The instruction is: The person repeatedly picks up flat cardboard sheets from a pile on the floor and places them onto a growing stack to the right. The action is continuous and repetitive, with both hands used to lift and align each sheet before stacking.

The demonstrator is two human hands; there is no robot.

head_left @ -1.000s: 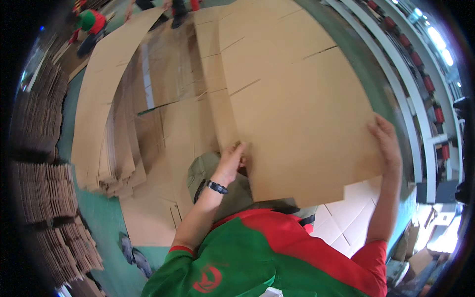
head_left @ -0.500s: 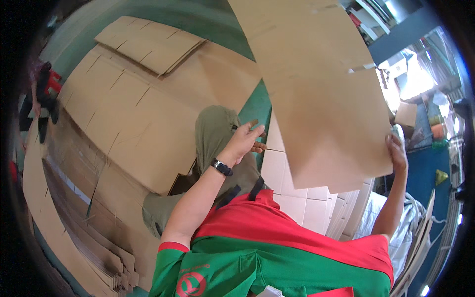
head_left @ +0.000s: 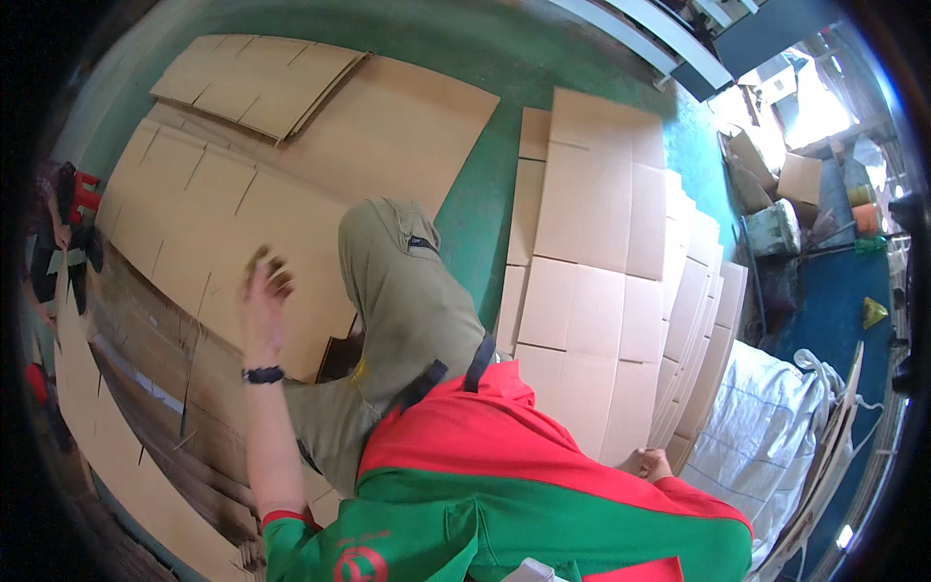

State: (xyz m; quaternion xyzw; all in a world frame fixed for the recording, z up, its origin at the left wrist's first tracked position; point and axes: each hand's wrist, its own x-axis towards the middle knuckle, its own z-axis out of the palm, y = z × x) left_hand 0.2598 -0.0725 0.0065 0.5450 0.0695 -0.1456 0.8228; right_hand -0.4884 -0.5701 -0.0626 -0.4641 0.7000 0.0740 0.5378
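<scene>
My left hand is raised over the wide flat cardboard stack on the left, fingers apart and a little blurred, holding nothing. A black watch is on that wrist. On the right, a scored and slotted cardboard sheet lies flat on top of a stack of similar sheets. At its near right corner is my right hand, with fingers curled at the edge. Part of that hand is hidden by my red and green shirt.
Fanned sheet edges show right of the stack, beside a white woven sack. A smaller cardboard pile lies far left. Another person grips a long cardboard sheet at the left. Cardboard boxes stand far right.
The large sheet my right hand held up now lies flat on the right stack. My right hand has come down and nearer my body. My left hand has swung to the left, fingers spread.
</scene>
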